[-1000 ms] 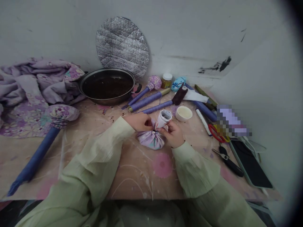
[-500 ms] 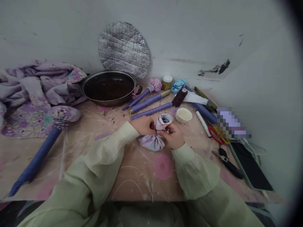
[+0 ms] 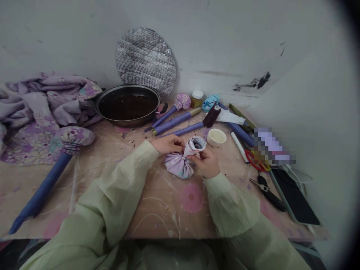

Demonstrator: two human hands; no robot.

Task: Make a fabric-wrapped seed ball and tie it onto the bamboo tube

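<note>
In the middle of the table lies a gathered purple floral cloth bundle [image 3: 179, 165], drawn tight at its neck. From the neck rises a white rolled tube [image 3: 191, 150] with a dark hollow end and a red line on its side. My right hand [image 3: 207, 162] grips this bundle at the neck, thumb in front and fingers behind the tube. On the tube's left, my left hand [image 3: 171, 143] is closed with its fingertips pinched together, just above the gathered cloth. Whatever those fingertips hold is too small to make out.
Behind my hands are a black pan [image 3: 128, 105], blue-wrapped sticks [image 3: 173, 123], a dark thread spool [image 3: 212, 117] and a white cup [image 3: 216, 137]. Red-handled scissors [image 3: 253, 159], pliers [image 3: 267, 189] and a phone [image 3: 294, 197] lie right. A cloth-headed stick [image 3: 50, 180] and floral cloth [image 3: 30, 144] lie left.
My left hand has moved a little left and up from the bundle's neck, opening a small gap to the tube. My right hand keeps its grip. The view has shifted slightly.
</note>
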